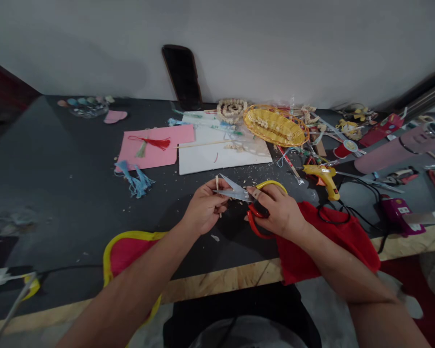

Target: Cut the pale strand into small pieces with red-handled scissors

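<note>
My right hand (277, 210) grips a pair of scissors (235, 192) with one yellow and one red handle loop. The blades are spread apart and point left, toward my left hand (206, 205). Closed fingers of that hand pinch a thin, pale, stick-like strip (217, 182), which stands roughly upright beside the blades. Whether the strip lies between the blades, I cannot tell. Beyond the hands, a white board (224, 162) and a pink sheet (150, 154) lie on the dark table, with a red tassel (157, 142) on the pink sheet.
A yellow woven basket (275, 126) sits at the back. Rightward are a yellow glue gun (322, 179), a red thread spool (345, 149), a pink bottle (395, 150) and red cloth (319, 246). A phone (183, 75) leans on the wall; blue tassels (136, 180) lie left.
</note>
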Demonstrator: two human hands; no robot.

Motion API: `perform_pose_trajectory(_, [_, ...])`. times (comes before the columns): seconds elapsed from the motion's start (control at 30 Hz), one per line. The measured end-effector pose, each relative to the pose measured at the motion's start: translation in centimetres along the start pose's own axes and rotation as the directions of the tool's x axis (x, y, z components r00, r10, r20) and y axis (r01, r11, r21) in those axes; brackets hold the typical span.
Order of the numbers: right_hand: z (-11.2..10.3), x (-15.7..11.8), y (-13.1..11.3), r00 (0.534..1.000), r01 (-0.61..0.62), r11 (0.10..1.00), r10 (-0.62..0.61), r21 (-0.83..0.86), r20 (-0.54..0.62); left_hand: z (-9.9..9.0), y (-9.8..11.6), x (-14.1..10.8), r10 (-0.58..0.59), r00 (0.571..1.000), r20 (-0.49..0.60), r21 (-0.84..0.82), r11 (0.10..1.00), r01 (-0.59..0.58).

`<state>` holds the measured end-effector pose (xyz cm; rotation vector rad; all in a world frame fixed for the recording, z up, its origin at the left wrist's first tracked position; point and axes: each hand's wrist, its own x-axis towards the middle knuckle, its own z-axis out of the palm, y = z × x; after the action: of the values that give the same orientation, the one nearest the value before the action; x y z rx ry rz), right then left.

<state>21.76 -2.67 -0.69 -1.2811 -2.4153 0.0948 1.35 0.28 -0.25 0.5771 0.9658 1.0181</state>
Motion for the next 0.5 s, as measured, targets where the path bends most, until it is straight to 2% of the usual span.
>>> perform_pose_trajectory(0.27, [-0.35, -0.12, -0.17, 1.0, -0.002, 0.999, 0.002, 0.035, 0.018, -0.04, 0.06, -0.03, 0.008, 1.0, 0.013, 0.004, 1.0, -0.008])
perform_pose_trajectory(0.5, [-0.7, -0.27, -0.42, 0.999, 0.003, 1.0, -0.002, -0.029, 0.04, 0.16, 0.09, -0.18, 0.0, 1.0, 0.024, -0.007, 1.0, 0.0])
